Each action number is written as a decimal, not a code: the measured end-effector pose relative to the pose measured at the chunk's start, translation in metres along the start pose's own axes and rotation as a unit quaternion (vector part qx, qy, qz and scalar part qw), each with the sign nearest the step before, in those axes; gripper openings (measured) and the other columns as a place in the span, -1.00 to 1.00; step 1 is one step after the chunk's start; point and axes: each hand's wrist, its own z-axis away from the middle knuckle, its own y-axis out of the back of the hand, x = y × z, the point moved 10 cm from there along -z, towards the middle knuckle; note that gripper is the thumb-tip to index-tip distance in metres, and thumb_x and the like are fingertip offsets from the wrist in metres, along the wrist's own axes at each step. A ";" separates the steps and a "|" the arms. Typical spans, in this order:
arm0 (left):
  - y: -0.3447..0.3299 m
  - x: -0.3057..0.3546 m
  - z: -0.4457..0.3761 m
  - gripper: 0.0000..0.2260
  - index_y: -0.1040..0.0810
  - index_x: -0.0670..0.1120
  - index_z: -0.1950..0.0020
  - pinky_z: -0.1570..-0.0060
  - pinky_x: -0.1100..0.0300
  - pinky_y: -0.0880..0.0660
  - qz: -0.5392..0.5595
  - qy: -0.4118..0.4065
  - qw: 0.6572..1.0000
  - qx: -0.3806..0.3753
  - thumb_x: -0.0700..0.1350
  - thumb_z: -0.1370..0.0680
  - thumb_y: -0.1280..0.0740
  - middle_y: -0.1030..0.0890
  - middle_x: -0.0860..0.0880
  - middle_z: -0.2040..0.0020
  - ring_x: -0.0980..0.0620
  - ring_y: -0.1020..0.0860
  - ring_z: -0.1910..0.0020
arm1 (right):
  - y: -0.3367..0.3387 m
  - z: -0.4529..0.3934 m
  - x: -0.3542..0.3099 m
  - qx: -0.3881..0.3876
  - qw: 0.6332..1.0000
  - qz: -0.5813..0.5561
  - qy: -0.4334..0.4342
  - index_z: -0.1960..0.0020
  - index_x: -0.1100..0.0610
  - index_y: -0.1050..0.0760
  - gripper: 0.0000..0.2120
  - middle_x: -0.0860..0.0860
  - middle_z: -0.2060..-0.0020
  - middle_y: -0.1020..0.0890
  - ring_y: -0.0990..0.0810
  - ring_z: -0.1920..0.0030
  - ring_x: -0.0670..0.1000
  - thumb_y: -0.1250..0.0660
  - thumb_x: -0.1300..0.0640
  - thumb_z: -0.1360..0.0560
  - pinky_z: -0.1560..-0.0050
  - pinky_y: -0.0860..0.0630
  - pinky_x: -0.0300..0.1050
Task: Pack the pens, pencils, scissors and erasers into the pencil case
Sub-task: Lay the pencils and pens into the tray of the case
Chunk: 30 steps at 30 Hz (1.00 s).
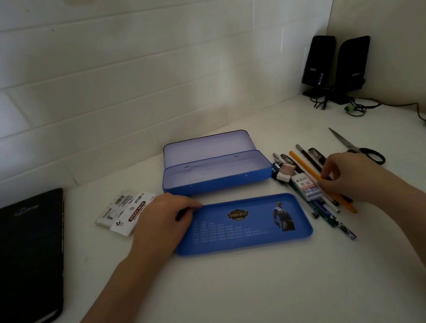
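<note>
We see a white desk (234, 291) with a blue tin pencil case (216, 179) open near the middle, its lid (207, 147) hinged back toward the wall, inside looks bare. In front of it lies a separate blue tray (243, 225), flat, printed with a badge and a figure. Our left hand (160, 220) rests on the tray's left end, fingers curled over the rim, thumb side on the desk; looks like a light hold on the tray's edge. Our right hand (351, 174) is over the stationery pile just right of the case, fingertips drawn together down at a yellow pencil (305, 165); we cannot tell if they actually pinch it or only touch. The pile: several pens (309, 157) and pencils lying roughly parallel, slanting from far left to near right, a white 2B eraser (306, 186) on top of them beside the right hand, a smaller eraser (284, 171) further back touching the case's right corner. Scissors (356, 146) with black handles lie apart, right of the pile, blades pointing away. Left of the tray, a sticky note pack (127, 211), partly under the left hand. A black notebook (19, 263) at far left. Two black speakers (336, 67) with cables in the far right corner.
</note>
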 end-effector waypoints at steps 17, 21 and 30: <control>-0.004 0.008 0.000 -0.81 -0.67 0.01 0.04 0.17 0.44 -0.31 -0.003 -0.024 1.000 -0.017 -0.24 -0.47 -0.34 -0.67 0.09 0.11 0.18 -0.47 0.17 | 0.005 0.005 0.005 0.058 0.995 0.037 -0.075 0.26 0.19 -0.57 -0.74 0.03 0.50 -0.50 -0.50 0.46 0.02 -0.38 -0.02 -0.39 0.37 -0.44 -0.15; -0.004 0.008 0.000 -0.81 -0.67 0.01 0.04 0.16 0.46 -0.30 -0.007 -0.028 1.000 -0.014 -0.24 -0.47 -0.35 -0.67 0.09 0.12 0.19 -0.46 0.18 | 0.003 0.005 0.005 0.035 0.996 0.038 -0.074 0.17 0.14 -0.59 -0.82 0.06 0.40 -0.58 -0.56 0.38 0.03 -0.34 0.02 -0.44 0.29 -0.53 -0.08; -0.005 0.009 0.000 -0.81 -0.67 0.02 0.03 0.16 0.48 -0.27 -0.011 -0.023 0.999 -0.019 -0.22 -0.48 -0.34 -0.66 0.11 0.12 0.21 -0.44 0.18 | 0.002 0.007 0.001 0.021 0.993 0.082 -0.082 0.31 0.11 -0.35 -0.75 0.03 0.41 -0.46 -0.44 0.39 0.00 -0.29 0.04 -0.47 0.29 -0.40 -0.14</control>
